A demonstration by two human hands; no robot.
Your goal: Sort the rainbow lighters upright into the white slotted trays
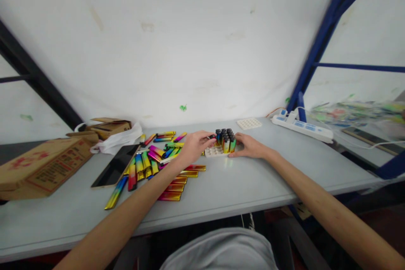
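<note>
- Two hands at a white slotted tray [212, 152] on the grey table [240, 185].
- Left hand [196, 145]: fingers pinched on one black-tipped rainbow stick [212, 136], held over the tray.
- Right hand [249, 147]: flat, loosely open, steadying the upright sticks [225, 139].
- Handling, judged: light, rigid, glossy and probably slippery; pinch mid-body.
- Loose sticks [152, 162] lie to the left.
</note>
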